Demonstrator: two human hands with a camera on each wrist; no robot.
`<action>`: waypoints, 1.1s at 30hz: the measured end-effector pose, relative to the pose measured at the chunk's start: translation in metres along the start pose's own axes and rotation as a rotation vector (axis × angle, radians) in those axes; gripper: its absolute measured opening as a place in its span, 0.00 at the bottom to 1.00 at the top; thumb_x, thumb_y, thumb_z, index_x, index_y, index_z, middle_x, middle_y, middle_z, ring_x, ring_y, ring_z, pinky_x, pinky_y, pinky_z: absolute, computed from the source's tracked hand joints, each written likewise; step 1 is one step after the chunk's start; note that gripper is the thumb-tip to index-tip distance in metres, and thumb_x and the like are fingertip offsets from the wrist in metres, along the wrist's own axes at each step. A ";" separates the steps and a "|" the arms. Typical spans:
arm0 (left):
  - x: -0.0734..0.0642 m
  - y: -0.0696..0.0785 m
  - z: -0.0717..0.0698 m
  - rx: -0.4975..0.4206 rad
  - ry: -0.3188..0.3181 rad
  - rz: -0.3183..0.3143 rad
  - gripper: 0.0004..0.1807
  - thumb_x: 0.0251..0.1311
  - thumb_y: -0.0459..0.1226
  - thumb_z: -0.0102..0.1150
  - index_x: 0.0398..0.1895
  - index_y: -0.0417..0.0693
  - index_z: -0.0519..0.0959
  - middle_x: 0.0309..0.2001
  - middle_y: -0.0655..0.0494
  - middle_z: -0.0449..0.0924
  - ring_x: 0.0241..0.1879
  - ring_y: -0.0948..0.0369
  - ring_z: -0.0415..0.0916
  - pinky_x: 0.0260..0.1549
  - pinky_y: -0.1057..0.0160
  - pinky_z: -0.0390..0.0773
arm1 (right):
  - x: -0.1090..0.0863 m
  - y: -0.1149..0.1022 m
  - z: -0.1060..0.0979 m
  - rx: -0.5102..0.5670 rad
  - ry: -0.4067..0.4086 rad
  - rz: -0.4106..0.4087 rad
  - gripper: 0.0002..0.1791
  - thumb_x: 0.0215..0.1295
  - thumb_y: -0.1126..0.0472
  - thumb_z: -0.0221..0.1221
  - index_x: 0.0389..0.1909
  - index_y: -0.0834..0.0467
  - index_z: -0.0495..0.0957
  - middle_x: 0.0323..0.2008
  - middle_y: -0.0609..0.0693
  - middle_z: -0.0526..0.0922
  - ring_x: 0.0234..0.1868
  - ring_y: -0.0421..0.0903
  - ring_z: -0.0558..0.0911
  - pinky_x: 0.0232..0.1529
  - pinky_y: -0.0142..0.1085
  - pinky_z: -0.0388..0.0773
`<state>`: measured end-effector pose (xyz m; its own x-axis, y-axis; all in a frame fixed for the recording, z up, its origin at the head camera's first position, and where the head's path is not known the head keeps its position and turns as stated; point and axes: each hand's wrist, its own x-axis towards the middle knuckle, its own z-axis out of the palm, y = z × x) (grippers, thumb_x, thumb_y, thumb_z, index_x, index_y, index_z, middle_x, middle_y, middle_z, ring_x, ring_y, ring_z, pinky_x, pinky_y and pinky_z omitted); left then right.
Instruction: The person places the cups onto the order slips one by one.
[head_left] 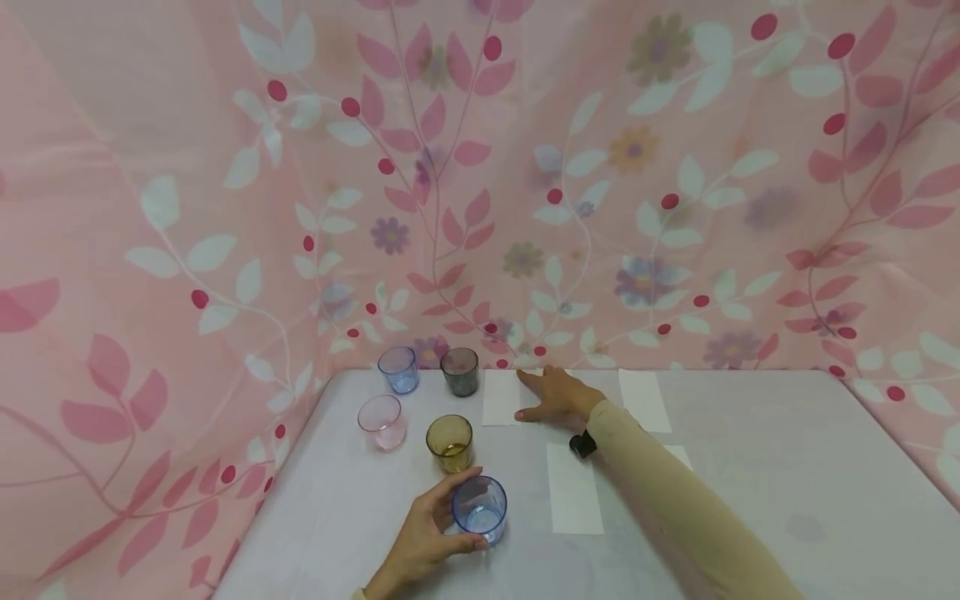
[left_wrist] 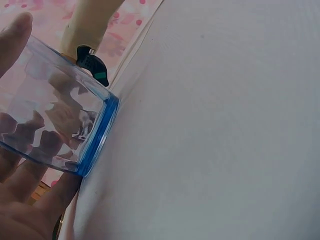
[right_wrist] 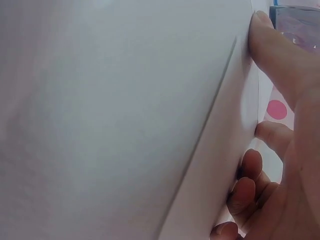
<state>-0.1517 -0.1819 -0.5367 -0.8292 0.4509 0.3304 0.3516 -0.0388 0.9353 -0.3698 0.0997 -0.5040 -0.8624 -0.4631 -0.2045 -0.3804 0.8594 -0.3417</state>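
Blue cup point(head_left: 480, 527) | I see it cut off in left wrist view | in left hand point(head_left: 426, 533), thumb and fingers gripping | right hand point(head_left: 558, 395), thumb and index outspread, touches paper point(head_left: 498, 400)

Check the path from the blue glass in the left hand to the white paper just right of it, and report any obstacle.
Nothing visible: in the head view, only tabletop shows between the blue glass and that white paper. The amber glass stands farther back, off that line.
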 end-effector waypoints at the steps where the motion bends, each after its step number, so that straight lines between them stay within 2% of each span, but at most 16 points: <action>1: 0.000 0.001 0.000 0.000 0.000 -0.015 0.46 0.57 0.29 0.78 0.77 0.30 0.64 0.69 0.32 0.75 0.68 0.43 0.77 0.66 0.59 0.80 | 0.000 0.000 0.000 -0.002 -0.005 0.002 0.56 0.61 0.26 0.67 0.85 0.38 0.54 0.68 0.63 0.71 0.61 0.55 0.77 0.65 0.58 0.78; 6: 0.000 0.007 0.001 0.013 0.012 -0.103 0.47 0.55 0.32 0.80 0.76 0.31 0.66 0.69 0.36 0.77 0.67 0.41 0.78 0.65 0.60 0.81 | 0.000 0.001 0.002 0.008 -0.002 -0.010 0.57 0.60 0.26 0.68 0.85 0.40 0.56 0.63 0.63 0.73 0.55 0.54 0.77 0.63 0.57 0.80; 10: 0.003 0.015 0.000 0.020 0.006 -0.089 0.44 0.55 0.32 0.80 0.75 0.34 0.69 0.67 0.33 0.78 0.65 0.39 0.79 0.64 0.60 0.82 | -0.001 0.002 0.004 0.004 0.006 -0.013 0.57 0.59 0.26 0.68 0.85 0.40 0.55 0.63 0.63 0.74 0.54 0.54 0.78 0.63 0.56 0.80; 14: 0.010 0.031 -0.005 0.001 0.021 -0.059 0.41 0.57 0.31 0.79 0.74 0.40 0.71 0.68 0.32 0.77 0.66 0.37 0.78 0.64 0.56 0.82 | -0.001 0.001 0.003 0.002 0.012 -0.008 0.56 0.60 0.25 0.67 0.85 0.39 0.55 0.64 0.63 0.73 0.56 0.54 0.77 0.63 0.57 0.79; 16: 0.016 0.040 -0.009 -0.001 0.036 -0.037 0.41 0.56 0.29 0.78 0.74 0.37 0.70 0.68 0.30 0.77 0.65 0.36 0.78 0.63 0.55 0.83 | -0.002 -0.001 0.001 0.008 0.017 -0.010 0.56 0.60 0.26 0.67 0.85 0.39 0.56 0.63 0.62 0.74 0.56 0.54 0.77 0.62 0.57 0.79; 21: 0.036 0.062 -0.027 0.040 0.067 0.021 0.43 0.55 0.25 0.78 0.74 0.31 0.69 0.68 0.31 0.77 0.65 0.40 0.79 0.62 0.56 0.83 | -0.004 -0.003 -0.002 0.016 0.015 -0.004 0.56 0.60 0.26 0.67 0.85 0.39 0.57 0.62 0.61 0.74 0.55 0.54 0.76 0.62 0.57 0.80; 23: 0.044 0.069 -0.037 0.068 0.080 0.032 0.43 0.54 0.25 0.78 0.74 0.34 0.70 0.68 0.32 0.77 0.65 0.43 0.80 0.62 0.57 0.84 | -0.003 -0.002 -0.002 0.016 0.009 -0.001 0.55 0.60 0.25 0.67 0.85 0.39 0.56 0.62 0.61 0.74 0.54 0.53 0.76 0.61 0.56 0.80; 26: 0.058 0.080 -0.052 0.095 0.079 0.070 0.42 0.55 0.24 0.77 0.75 0.34 0.69 0.67 0.30 0.77 0.65 0.46 0.80 0.61 0.57 0.84 | -0.002 -0.001 -0.001 0.005 0.003 -0.007 0.55 0.60 0.25 0.66 0.85 0.38 0.56 0.64 0.61 0.73 0.56 0.54 0.76 0.62 0.56 0.79; 30: 0.079 0.095 -0.070 0.086 0.064 0.075 0.42 0.56 0.24 0.76 0.75 0.33 0.69 0.67 0.29 0.76 0.65 0.42 0.79 0.61 0.55 0.84 | 0.001 0.000 0.002 -0.016 0.000 -0.003 0.55 0.60 0.23 0.65 0.85 0.37 0.55 0.70 0.62 0.71 0.62 0.56 0.76 0.66 0.58 0.78; 33: 0.097 0.104 -0.080 0.069 0.055 0.045 0.43 0.56 0.24 0.76 0.75 0.34 0.68 0.69 0.32 0.75 0.65 0.39 0.79 0.59 0.56 0.85 | 0.002 0.001 0.002 -0.013 0.001 0.016 0.56 0.59 0.22 0.65 0.85 0.35 0.55 0.72 0.62 0.70 0.66 0.57 0.75 0.67 0.61 0.76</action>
<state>-0.2300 -0.2134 -0.3975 -0.8337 0.4005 0.3803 0.4169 0.0048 0.9089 -0.3710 0.0994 -0.5065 -0.8686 -0.4491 -0.2094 -0.3710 0.8695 -0.3260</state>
